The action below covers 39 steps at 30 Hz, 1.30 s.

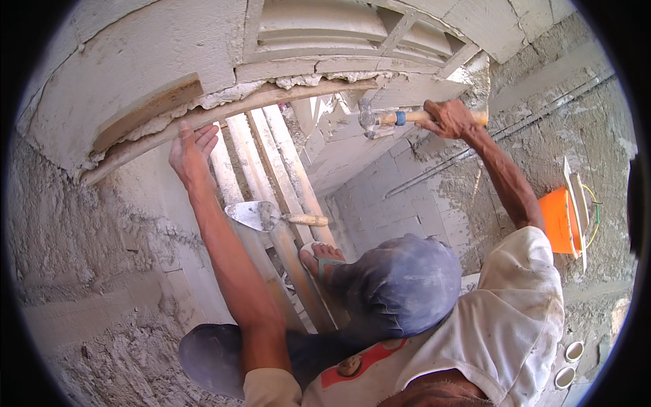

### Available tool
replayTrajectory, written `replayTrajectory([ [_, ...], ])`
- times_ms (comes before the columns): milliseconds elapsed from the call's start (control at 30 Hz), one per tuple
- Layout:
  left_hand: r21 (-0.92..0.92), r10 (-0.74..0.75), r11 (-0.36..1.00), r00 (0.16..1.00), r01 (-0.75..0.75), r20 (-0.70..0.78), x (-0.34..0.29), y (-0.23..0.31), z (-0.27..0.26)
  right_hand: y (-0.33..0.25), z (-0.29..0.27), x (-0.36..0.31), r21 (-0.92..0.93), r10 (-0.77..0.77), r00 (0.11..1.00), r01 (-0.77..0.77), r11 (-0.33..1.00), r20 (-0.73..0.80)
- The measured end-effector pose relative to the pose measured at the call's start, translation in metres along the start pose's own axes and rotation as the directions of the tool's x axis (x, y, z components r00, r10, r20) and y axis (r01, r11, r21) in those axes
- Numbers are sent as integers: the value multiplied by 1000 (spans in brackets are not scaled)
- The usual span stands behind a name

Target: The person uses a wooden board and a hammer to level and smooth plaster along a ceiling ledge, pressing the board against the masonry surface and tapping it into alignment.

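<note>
My right hand (449,119) is wrapped round the wooden handle of a hammer (368,117). The metal head points left, and blue tape circles the handle below it. On the left, my left hand (193,154) is raised to a long thin wooden batten (234,102) under the wall's lower edge. Its fingers are stretched out, and the thumb reaches the batten. Rough mortar bulges along the batten's upper side. Against the wall just above sits a short wooden board (149,112). Below my hands, a trowel (254,216) with a wooden handle lies across the planks.
Long pale planks (261,159) with gaps between them run beneath me, and my sandalled foot (322,258) rests on them. A louvred vent opening (325,28) is at the top. An orange bucket (557,220) stands at right, near two white pipe ends (565,377). Block walls (386,180) surround this spot.
</note>
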<state>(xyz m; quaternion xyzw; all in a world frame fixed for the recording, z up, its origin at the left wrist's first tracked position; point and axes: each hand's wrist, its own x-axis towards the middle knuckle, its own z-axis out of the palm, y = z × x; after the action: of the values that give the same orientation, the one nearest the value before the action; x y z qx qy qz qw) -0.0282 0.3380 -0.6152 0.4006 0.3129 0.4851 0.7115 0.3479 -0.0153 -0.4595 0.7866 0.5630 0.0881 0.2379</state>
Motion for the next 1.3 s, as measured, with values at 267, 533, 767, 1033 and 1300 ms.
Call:
replayTrajectory([
  [267, 21, 15, 1000, 1000, -15, -4, 5, -1, -4, 43, -52, 24, -175, -158, 987, 157, 972, 9],
  [533, 12, 35, 999, 999, -34, -17, 6, -5, -3, 45, -45, 30, -206, -193, 981, 191, 960, 11],
  [767, 18, 41, 999, 999, -41, -12, 4, -4, -3, 47, -41, 23, -219, -208, 976, 218, 951, 71],
  [1033, 23, 32, 999, 999, -32, -7, 4, 0, -1, 56, -36, 34, -209, -240, 971, 238, 948, 18],
  [1300, 46, 34, 998, 999, -34, 4, 6, 2, -3, 54, -43, 38, -219, -211, 977, 211, 953, 22],
])
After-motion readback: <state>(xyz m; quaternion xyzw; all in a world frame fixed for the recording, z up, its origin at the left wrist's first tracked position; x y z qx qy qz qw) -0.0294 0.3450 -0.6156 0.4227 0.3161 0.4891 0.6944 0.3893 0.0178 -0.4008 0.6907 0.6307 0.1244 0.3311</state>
